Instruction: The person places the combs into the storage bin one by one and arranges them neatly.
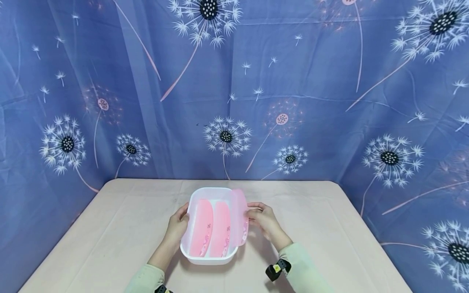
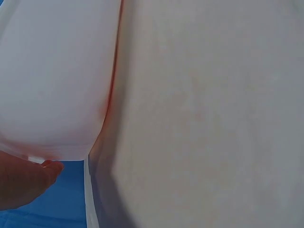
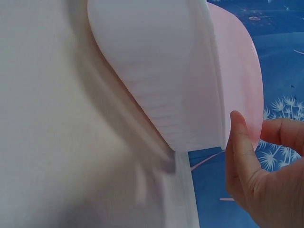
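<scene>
A white rectangular plastic tub point(image 1: 209, 261) with rounded corners sits on the table in the head view. Inside lie two long, curved pink pieces point(image 1: 201, 228), side by side, each with small print and a pattern near its lower end. A third pink piece point(image 1: 239, 215) lies over the tub's right rim. My right hand point(image 1: 264, 220) pinches its outer edge between thumb and fingers, as the right wrist view also shows. My left hand point(image 1: 177, 224) holds the tub's left side, thumb at the rim. In the left wrist view only part of that hand shows.
A pale cloth covers the table point(image 1: 128, 228), its rounded far edge against a blue curtain point(image 1: 176, 134) printed with dandelions. The curtain also hangs along the left and right sides. Dark cameras point(image 1: 277, 269) are strapped to both wrists.
</scene>
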